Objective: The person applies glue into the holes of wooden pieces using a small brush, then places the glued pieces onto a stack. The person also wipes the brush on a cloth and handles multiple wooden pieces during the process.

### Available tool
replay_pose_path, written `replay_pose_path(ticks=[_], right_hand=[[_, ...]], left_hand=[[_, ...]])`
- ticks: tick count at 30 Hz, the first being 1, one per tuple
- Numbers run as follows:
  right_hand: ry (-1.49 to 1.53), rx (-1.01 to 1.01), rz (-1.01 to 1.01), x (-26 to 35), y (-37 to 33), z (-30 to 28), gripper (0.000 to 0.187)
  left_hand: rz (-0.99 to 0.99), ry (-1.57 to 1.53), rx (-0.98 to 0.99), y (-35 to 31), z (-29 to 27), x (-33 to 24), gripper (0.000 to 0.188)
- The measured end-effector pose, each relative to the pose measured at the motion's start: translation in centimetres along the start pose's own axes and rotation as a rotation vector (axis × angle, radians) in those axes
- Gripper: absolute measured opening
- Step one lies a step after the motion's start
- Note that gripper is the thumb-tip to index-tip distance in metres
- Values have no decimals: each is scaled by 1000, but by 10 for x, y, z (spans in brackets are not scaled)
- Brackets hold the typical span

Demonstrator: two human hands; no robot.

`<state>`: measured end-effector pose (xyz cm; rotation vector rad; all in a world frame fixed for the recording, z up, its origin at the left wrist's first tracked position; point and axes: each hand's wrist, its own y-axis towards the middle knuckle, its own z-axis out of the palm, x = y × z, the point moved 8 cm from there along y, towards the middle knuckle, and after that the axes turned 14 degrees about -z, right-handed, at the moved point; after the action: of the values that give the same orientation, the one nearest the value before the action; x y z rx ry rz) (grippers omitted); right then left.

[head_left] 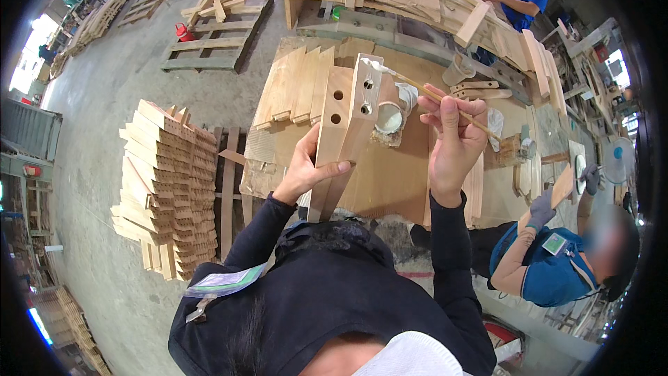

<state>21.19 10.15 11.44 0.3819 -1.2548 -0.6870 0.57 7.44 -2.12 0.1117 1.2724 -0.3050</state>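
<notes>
The left hand [309, 168] grasps drilled wooden bars [332, 141]; the right hand [456, 138] pinches a thin stick [416, 86], white-coated tip at their far end. A cup [390, 120] stands right.

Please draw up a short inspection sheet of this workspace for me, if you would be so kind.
Surface: table with a brown sheet-like top, worn at its left edge.
Items in use: drilled wood, round holes visible; thin stick, its white-coated tip at the wood's far end.
Clutter: pale boards fanned out at the left; cup with white contents just beyond the wood.
Hands: left hand grips the wood; right hand holds the stick in its fingers.
Cables: nothing seen at the table.
Surroundings: stacked wood at the left; pallet farther off; gloved co-worker at the right.
</notes>
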Motion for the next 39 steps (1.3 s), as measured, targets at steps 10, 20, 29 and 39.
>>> replay_pose_path(ticks=[10,20,29,39], right_hand=[[136,32,31,-16,-10,-1,12],[106,107,71,-13,-19,-5,11],[309,-178,276,-39,-21,-32,7],[-31,-282,266,-78,-37,-94,11]], left_hand=[[6,-9,9,1,0,1,61],[0,-11,-6,2,-3,2,60],[7,-21,-22,6,-7,-2,57],[28,43,-97,12,-28,-12,55]])
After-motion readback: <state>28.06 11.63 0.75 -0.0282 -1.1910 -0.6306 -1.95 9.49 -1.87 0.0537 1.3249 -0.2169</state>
